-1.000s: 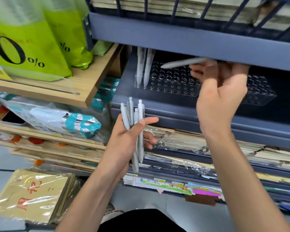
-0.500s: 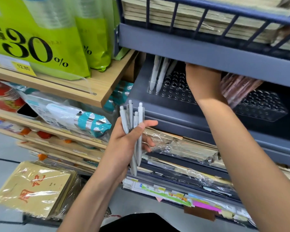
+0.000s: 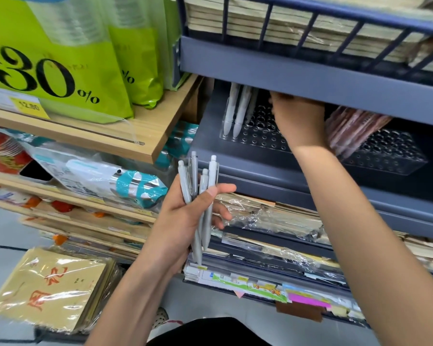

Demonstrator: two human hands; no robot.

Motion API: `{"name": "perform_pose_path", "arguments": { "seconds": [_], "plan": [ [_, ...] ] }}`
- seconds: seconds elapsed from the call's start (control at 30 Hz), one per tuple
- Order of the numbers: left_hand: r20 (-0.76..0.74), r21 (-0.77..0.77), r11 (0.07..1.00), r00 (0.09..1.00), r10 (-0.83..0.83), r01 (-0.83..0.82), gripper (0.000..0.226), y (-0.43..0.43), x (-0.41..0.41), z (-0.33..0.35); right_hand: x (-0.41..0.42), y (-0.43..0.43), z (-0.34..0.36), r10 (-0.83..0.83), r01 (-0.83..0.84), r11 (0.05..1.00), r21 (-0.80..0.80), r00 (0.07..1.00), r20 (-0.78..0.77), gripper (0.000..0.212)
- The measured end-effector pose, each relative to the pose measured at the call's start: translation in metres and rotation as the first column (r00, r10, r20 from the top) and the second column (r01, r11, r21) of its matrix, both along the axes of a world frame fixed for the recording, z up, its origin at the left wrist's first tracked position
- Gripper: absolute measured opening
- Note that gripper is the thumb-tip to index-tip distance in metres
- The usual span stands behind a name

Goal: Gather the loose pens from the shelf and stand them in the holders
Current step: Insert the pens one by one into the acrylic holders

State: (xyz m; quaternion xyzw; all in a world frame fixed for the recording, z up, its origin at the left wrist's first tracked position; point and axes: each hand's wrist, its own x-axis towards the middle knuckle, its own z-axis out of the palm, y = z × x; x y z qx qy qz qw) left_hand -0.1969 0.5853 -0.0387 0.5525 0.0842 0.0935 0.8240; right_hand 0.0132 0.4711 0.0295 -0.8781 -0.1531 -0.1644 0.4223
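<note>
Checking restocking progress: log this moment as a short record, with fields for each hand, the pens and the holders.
Left: left hand grips four grey pens, clickers up, in front of the shelf
Right: right hand reaches under the upper shelf, over the left holder; fingers hidden, grip unclear
Filled: at least two standing pens at that holder's left end
Empty: right holder shows no pens in its visible part
</note>
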Motion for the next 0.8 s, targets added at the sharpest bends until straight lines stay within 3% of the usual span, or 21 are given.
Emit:
{"name": "perform_pose_path", "arguments": {
  "seconds": [0.07, 0.1, 0.2, 0.27, 0.5, 0.6, 0.67, 0.8],
  "plan": [
    [0.018, 0.003, 1.000, 1.000, -0.021, 0.021, 0.025, 0.000, 0.002, 0.000, -0.019, -0.005, 0.001, -0.005, -0.001, 0.986, 0.166, 1.000, 0.031, 0.014],
    [0.026, 0.012, 0.999, 0.999, -0.031, 0.031, 0.024, 0.000, 0.003, -0.001, -0.033, -0.008, 0.000, 0.070, -0.071, 0.979, 0.189, 0.997, 0.011, 0.009],
    [0.036, 0.023, 0.997, 0.997, -0.073, 0.072, 0.022, -0.004, 0.007, -0.002, -0.076, -0.022, -0.009, 0.393, -0.393, 0.919, 0.027, 0.909, -0.141, 0.007],
    [0.039, 0.020, 0.995, 0.994, -0.100, 0.099, 0.025, -0.006, 0.010, -0.002, -0.093, -0.027, -0.015, 0.487, -0.499, 0.866, -0.038, 0.858, -0.164, 0.006],
    [0.041, 0.018, 0.975, 0.975, -0.220, 0.220, 0.028, -0.015, 0.018, -0.004, -0.097, -0.043, -0.023, 0.503, -0.431, 0.856, 0.285, 0.822, -0.268, 0.005],
    [0.010, 0.034, 0.972, 0.973, -0.231, 0.231, 0.026, -0.017, 0.020, -0.007, -0.093, -0.052, -0.018, 0.403, -0.240, 0.829, 0.505, 0.883, -0.243, 0.004],
    [-0.002, 0.095, 0.968, 0.972, -0.233, 0.232, 0.012, -0.017, 0.020, -0.010, -0.091, -0.056, -0.014, 0.344, -0.135, 0.781, 0.609, 0.908, -0.240, 0.003],
    [0.005, 0.113, 0.973, 0.979, -0.204, 0.202, 0.012, -0.019, 0.020, -0.012, -0.095, -0.057, -0.015, 0.479, -0.243, 0.757, 0.607, 0.838, -0.262, 0.008]
  ]
}}
